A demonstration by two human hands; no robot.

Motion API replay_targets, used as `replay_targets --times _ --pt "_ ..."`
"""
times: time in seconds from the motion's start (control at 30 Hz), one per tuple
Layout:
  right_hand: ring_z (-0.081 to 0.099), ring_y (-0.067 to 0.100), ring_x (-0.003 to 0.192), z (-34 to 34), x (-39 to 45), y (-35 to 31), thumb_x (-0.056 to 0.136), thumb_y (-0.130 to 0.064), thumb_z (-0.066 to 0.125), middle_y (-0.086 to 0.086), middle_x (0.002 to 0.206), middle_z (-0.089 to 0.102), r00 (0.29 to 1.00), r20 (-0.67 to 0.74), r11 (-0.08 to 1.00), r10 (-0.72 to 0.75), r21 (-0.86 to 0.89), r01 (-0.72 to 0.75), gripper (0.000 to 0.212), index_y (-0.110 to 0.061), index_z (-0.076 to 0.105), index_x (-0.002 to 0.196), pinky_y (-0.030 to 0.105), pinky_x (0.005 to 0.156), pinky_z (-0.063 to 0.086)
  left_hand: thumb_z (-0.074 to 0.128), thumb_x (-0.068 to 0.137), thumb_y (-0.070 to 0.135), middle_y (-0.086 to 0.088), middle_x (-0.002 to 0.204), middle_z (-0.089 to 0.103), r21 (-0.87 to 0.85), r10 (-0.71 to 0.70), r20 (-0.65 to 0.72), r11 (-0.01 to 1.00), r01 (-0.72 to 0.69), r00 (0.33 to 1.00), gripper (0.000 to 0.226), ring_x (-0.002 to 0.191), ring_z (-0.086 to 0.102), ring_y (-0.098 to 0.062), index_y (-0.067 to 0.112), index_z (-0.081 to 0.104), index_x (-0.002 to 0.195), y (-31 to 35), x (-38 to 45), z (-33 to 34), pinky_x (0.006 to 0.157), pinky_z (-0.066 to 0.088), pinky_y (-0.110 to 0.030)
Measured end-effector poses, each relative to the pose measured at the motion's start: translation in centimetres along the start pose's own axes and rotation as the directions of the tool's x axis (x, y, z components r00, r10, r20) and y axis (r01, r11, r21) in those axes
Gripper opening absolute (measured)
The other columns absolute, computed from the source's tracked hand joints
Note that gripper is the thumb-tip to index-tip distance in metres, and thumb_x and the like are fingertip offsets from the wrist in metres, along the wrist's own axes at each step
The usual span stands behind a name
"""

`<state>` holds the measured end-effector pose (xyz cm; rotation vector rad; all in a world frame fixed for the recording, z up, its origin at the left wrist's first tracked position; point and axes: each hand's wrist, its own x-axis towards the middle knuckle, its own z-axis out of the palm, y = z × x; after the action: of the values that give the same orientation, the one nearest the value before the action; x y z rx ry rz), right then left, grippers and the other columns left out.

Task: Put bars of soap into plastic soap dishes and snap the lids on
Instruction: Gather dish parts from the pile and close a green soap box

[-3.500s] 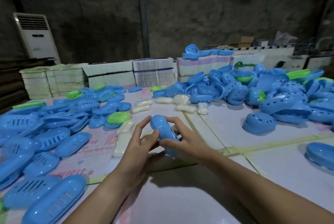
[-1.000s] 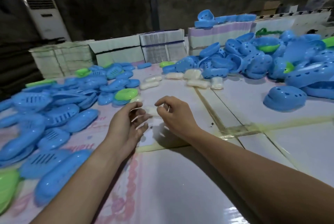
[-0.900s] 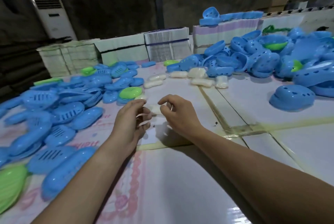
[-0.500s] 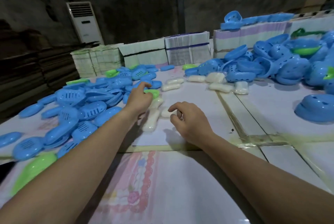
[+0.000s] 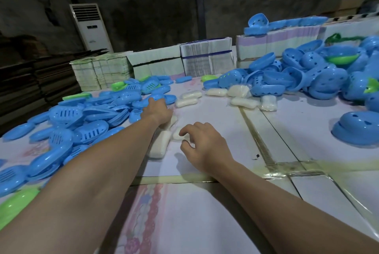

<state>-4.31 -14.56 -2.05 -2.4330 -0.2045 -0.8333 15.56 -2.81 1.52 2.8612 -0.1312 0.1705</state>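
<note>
My left hand reaches far forward to the edge of a heap of blue slotted soap-dish parts; its fingers lie on the dishes and are hidden by the back of the hand. My right hand rests on the table with curled fingers pinching the end of a small white soap bar. A longer soap bar lies beside my left forearm. Several more wrapped soap bars lie farther back. A large heap of blue dish parts with round holes fills the right.
One blue dish part sits alone at the right. Green dish parts lie at the near left and in the back. Stacks of flat cartons line the table's far edge. A taped seam crosses the tabletop.
The closed blue dish from before is gone from my hands. My left hand left the soap and stretched out to the blue pile. My right hand stayed on the small soap bar.
</note>
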Motion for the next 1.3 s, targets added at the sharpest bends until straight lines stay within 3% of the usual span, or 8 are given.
replay_targets --times 0.23,0.37,0.43,0.53,0.63,0.73,1.03,1.3 --pt "0.046 0.023 0.1 -0.1 0.2 0.4 0.09 -0.029 0.052 -0.002 0.101 0.059 0.996 0.061 0.995 0.068 -0.082 -0.063 0.03 -0.023 0.062 0.118 0.036 0.084 0.04 0.062 0.09 0.023 -0.012 0.134 0.036 -0.294 0.004 -0.051 0.956 -0.018 0.999 0.035 0.102 0.051 -0.029 0.02 0.048 0.122 -1.0 -1.4 0.0 0.09 0.042 -0.037" --pt "0.045 0.024 0.104 -0.6 0.4 0.2 0.089 -0.029 0.053 0.0 0.105 0.058 0.988 0.082 0.989 0.131 -0.075 -0.125 0.032 -0.023 0.061 0.119 0.04 0.089 0.04 0.072 0.084 0.014 -0.006 0.132 0.041 -0.642 -0.022 -0.201 0.758 -0.115 0.979 0.036 0.102 0.047 -0.017 0.027 0.053 0.112 -0.4 -3.6 -1.0 0.08 0.039 -0.022" --pt "0.045 0.024 0.106 -0.8 0.4 0.3 0.089 -0.028 0.054 0.001 0.108 0.057 0.984 0.067 0.985 0.167 -0.055 -0.164 0.032 -0.023 0.061 0.12 0.04 0.09 0.04 0.073 0.085 0.015 -0.003 0.126 0.047 -0.858 -0.12 -0.198 0.5 -0.113 0.973 0.037 0.103 0.05 -0.017 0.028 0.053 0.113 0.7 -5.4 -2.3 0.074 0.042 -0.022" --pt "0.045 0.025 0.107 -1.1 0.4 0.4 0.09 -0.028 0.054 0.002 0.11 0.057 0.978 0.053 0.979 0.204 -0.028 -0.203 0.031 -0.022 0.061 0.12 0.041 0.093 0.039 0.061 0.092 0.023 -0.002 0.089 0.054 -0.968 -0.174 0.125 -0.239 0.081 0.977 0.011 0.072 0.052 -0.017 0.019 0.055 0.099 2.1 -8.7 -4.9 0.055 0.044 -0.022" --pt "0.046 0.025 0.106 -1.2 0.5 0.3 0.09 -0.027 0.055 0.002 0.109 0.058 0.976 0.051 0.977 0.212 -0.022 -0.212 0.031 -0.022 0.062 0.119 0.041 0.093 0.04 0.051 0.094 0.027 -0.006 0.079 0.051 -0.731 0.0 0.294 -0.644 0.225 0.956 0.017 0.072 0.05 -0.021 0.015 0.052 0.082 2.4 -12.8 -5.5 0.085 0.049 -0.03" --pt "0.046 0.027 0.105 -1.2 0.4 0.6 0.087 -0.025 0.057 0.003 0.107 0.058 0.975 0.025 0.975 0.222 0.001 -0.222 0.032 -0.022 0.062 0.119 0.042 0.092 0.041 0.047 0.097 0.029 -0.015 0.104 0.057 -0.612 0.129 0.338 -0.723 0.322 0.932 0.022 0.102 0.053 -0.03 0.011 0.058 0.1 2.5 -16.3 -4.5 0.111 0.042 -0.044" --pt "0.007 0.029 0.148 0.1 1.0 2.6 0.088 -0.058 0.036 -0.004 0.163 0.011 0.882 0.373 0.904 0.286 -0.41 -0.12 0.077 -0.038 0.001 0.153 0.06 0.111 0.016 0.043 0.103 0.038 -0.015 0.084 0.057 -0.646 0.129 0.346 -0.686 0.335 0.93 0.037 0.084 0.055 -0.031 0.01 0.06 0.085 3.2 -18.8 -3.3 0.078 0.049 -0.039" --pt "0.044 0.03 0.11 -0.7 0.7 1.7 0.091 -0.051 0.042 0.004 0.119 0.058 0.967 0.222 0.852 0.125 -0.523 0.01 0.041 -0.032 0.045 0.127 0.043 0.084 0.036 0.041 0.104 0.041 -0.017 0.098 0.06 -0.689 0.035 0.374 -0.658 0.303 0.927 0.04 0.095 0.057 -0.032 0.008 0.065 0.105 2.9 -18.5 -3.7 0.077 0.05 -0.038"
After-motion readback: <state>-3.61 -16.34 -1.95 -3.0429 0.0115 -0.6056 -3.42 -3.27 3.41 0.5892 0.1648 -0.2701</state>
